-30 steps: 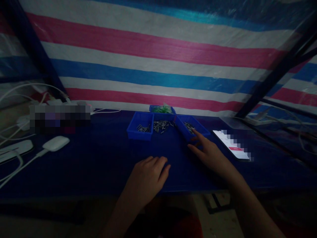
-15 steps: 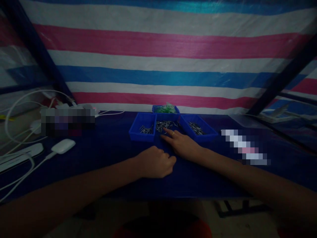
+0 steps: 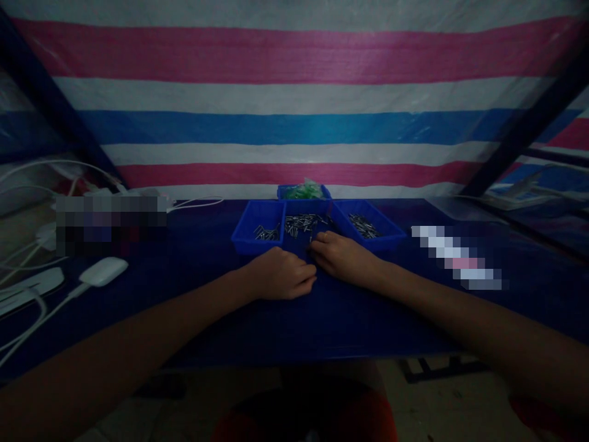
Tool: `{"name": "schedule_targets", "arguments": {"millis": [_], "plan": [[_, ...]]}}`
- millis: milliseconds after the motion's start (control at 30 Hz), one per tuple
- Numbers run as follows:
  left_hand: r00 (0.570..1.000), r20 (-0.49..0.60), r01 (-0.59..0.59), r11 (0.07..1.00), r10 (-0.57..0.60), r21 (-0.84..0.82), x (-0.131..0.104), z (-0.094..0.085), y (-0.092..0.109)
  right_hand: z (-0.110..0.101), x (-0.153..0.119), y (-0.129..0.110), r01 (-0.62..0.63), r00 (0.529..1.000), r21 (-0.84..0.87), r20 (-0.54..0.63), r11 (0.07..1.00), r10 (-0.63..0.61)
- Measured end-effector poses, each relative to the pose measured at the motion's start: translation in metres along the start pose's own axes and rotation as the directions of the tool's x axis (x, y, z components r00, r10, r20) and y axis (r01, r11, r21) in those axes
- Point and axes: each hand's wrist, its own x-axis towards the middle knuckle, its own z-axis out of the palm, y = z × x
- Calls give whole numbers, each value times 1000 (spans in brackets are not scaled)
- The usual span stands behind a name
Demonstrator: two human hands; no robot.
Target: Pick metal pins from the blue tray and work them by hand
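Metal pins [image 3: 301, 223] sit in a loose pile on the table [image 3: 257, 331], mid-scene, btwn the left bin [image 3: 257, 247] and the right bin [image 3: 390, 234], both blue plastic. More pins lie in those two bins: a small lot at the near right of the left one, a bigger heap in the right one. On my feed the far bin [image 3: 281, 193], also blue, is just behind the pile w/ a green-and-clear plastic bundle [image 3: 304, 190] in it.

My left hand [image 3: 283, 274] is near the left bin, fingers curled in together; can't tell if anything's inside. My right hand [image 3: 341, 255] is at the near side of the pile, fingers bent down, w/ a thin metal bit by the tips; can't tell if they're clamped on it.

Far right of the hands, approx level w/ them, there's a bright pixelated item [image 3: 455, 255]. Over on the left: white adapter [image 3: 103, 271] w/ cable. Striped sheet [image 3: 294, 98] hangs behind.
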Motion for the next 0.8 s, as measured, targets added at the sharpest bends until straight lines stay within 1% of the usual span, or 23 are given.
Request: {"name": "schedule_targets", "arguments": {"millis": [133,300,367,467,533,600,633,667,733,800], "plan": [[996,34,77,997,-77,12,1,-2,-1,-1,-1,2,1,999,56,-36,998,1],[990,47,133,991,-132,-16,0,-4,0,-2,0,6,56,998,80,37,995,-59],[990,53,134,990,-132,-35,-1,-5,0,-3,0,6,53,998,96,36,994,-57],[988,75,140,983,-132,-115,-1,-5,0,-1,-1,5,62,998,126,-16,990,-61],[982,106,180,954,-159,-239,0,-7,-1,2,-1,5,65,997,136,-57,989,-58],[969,175,235,869,-174,-435,0,-11,-3,5,-1,5,62,996,145,-73,987,-52],[962,225,258,796,-156,-548,0,-14,-4,7,-1,6,58,996,150,-71,987,-48],[954,279,273,695,-108,-665,-1,-18,-5,9,0,6,56,997,156,-61,986,-47],[931,362,299,458,55,-837,-2,-26,-6,11,1,7,54,998,164,-37,985,-49],[895,395,345,241,206,-907,-5,-33,-7,12,2,8,57,998,170,-16,984,-55]]}}
